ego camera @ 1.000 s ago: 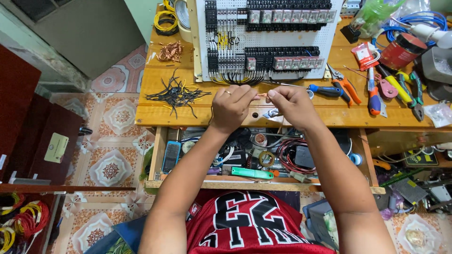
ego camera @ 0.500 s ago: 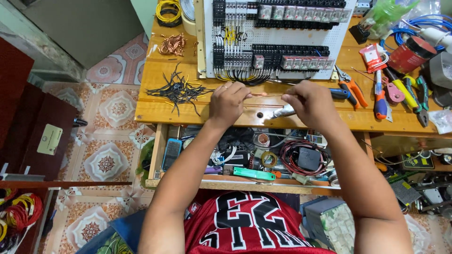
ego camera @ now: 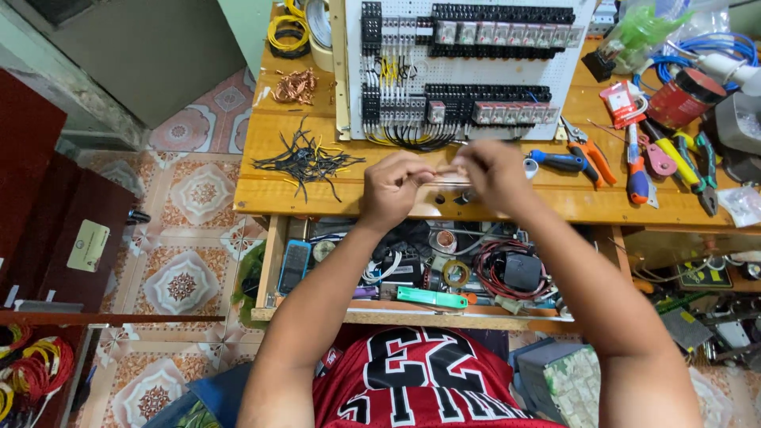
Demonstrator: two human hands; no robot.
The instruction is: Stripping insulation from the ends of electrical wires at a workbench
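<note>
Both hands are pinching a short strand of wire (ego camera: 445, 176) over the near edge of the table (ego camera: 261, 190), left hand (ego camera: 400, 186) and right hand (ego camera: 487, 170) closing fingertips on its ends, and a loose pinch could be dropping it into the open drawer (ego camera: 273, 261) below.

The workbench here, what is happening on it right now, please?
A person sits at a wooden bench with both hands raised over its front edge. The left hand and right hand pinch the two ends of a short thin wire between them; the image is blurred there, so its colour is hard to tell. Behind the hands stands a white panel with rows of relays. Black wire offcuts lie to the left, pliers to the right, and a cluttered drawer is open below.
</note>
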